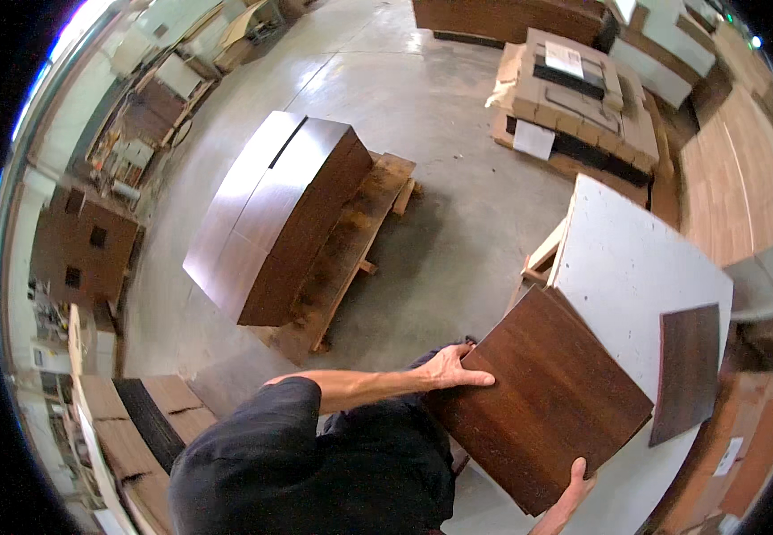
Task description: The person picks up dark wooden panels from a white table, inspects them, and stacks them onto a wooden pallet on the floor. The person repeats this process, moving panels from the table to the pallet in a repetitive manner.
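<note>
A stack of dark brown wood-grain panels (547, 392) lies tilted across the near edge of a white-topped table (627, 241). My left hand (458, 368) grips the panels at their left edge, thumb on the top face and fingers out of sight below. At the near right edge my right hand (574, 490) holds them too, its thumb up on the surface; its other fingers are hidden. The corners are slightly out of line, so more than one panel shows. A separate dark brown panel (685, 370) lies flat on the table to the right.
A tall stack of brown panels (270, 214) stands on a wooden pallet (377, 214) at the left. Flat cardboard pieces (574, 98) are piled at the far right. Light wood boards (730, 178) stand beyond the table, and more panels (136, 419) sit at the near left.
</note>
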`<state>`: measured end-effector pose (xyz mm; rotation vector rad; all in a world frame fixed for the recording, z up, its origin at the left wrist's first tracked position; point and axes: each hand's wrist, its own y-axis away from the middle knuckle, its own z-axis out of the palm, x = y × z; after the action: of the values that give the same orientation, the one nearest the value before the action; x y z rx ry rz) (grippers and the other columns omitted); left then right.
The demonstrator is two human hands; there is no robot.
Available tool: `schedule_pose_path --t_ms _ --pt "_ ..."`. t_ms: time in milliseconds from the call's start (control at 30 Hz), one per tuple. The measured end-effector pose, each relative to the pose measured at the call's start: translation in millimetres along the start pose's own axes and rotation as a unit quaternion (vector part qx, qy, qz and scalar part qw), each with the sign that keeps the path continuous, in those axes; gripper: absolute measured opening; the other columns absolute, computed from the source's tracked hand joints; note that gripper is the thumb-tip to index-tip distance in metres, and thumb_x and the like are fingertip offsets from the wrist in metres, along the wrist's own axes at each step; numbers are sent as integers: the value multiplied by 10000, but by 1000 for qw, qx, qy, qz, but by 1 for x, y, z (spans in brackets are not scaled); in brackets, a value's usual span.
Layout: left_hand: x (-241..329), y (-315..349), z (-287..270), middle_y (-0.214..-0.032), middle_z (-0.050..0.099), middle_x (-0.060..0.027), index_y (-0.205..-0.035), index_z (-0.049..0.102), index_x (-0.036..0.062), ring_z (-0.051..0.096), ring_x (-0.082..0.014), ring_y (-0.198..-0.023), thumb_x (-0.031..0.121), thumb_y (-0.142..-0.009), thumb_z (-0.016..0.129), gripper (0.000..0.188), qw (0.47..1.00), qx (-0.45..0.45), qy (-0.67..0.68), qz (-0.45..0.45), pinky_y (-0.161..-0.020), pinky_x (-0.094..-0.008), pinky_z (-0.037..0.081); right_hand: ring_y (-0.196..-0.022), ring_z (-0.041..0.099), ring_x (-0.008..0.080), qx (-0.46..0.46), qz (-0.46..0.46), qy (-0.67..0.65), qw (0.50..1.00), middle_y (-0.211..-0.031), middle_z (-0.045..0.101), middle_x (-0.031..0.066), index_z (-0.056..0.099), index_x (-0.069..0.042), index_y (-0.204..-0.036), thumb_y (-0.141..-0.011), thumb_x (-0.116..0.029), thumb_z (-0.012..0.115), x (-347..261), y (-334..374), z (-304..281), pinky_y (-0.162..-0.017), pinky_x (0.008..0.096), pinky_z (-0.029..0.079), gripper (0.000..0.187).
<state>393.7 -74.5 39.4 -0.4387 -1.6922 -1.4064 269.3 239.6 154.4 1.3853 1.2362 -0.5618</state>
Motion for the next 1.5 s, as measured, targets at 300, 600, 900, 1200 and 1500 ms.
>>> schedule_pose_path --t_ms 300,600,900,1200,1500 --pt "33 -3 11 -1300 554 -213 -1329 484 -47 527 -296 -1225 478 -665 891 939 963 6 -1 269 -1043 -420 437 -1235 512 350 41 -171 -32 984 -1451 423 213 272 -27 -1492 -818 -237 686 8 2 -32 -1049 484 446 818" --pt "105 -30 66 -1436 402 -211 -1492 271 28 391 -341 -1363 462 -593 925 1194 884 -139 -113 432 -1138 -478 329 -928 524 124 80 -205 -4 975 -1138 564 43 443 -39 -1358 -722 -137 814 84 -4 -129 -774 287 453 742" --pt "104 -20 87 -1546 274 -195 -1538 184 72 266 -355 -1442 504 -583 919 1280 890 -145 -104 420 -1193 -495 242 -1111 465 168 115 -183 -89 972 -1256 472 51 358 -88 -1406 -702 -140 790 126 -8 -128 -933 333 404 828" --pt "100 -40 86 -1555 237 -199 -1555 113 79 255 -355 -1446 427 -588 937 1317 882 -155 -134 424 -1194 -494 241 -1212 443 226 193 -266 -100 939 -1385 453 102 387 -26 -1419 -842 -388 744 172 -40 -123 -1043 418 361 769" --pt "74 -58 103 -1278 467 -167 -1401 352 12 465 -329 -1204 465 -540 942 1138 850 -94 -58 515 -1042 -464 381 -1261 476 273 312 -146 -48 938 -1384 496 139 428 2 -1394 -898 -309 646 156 -15 -108 -1116 433 344 625"
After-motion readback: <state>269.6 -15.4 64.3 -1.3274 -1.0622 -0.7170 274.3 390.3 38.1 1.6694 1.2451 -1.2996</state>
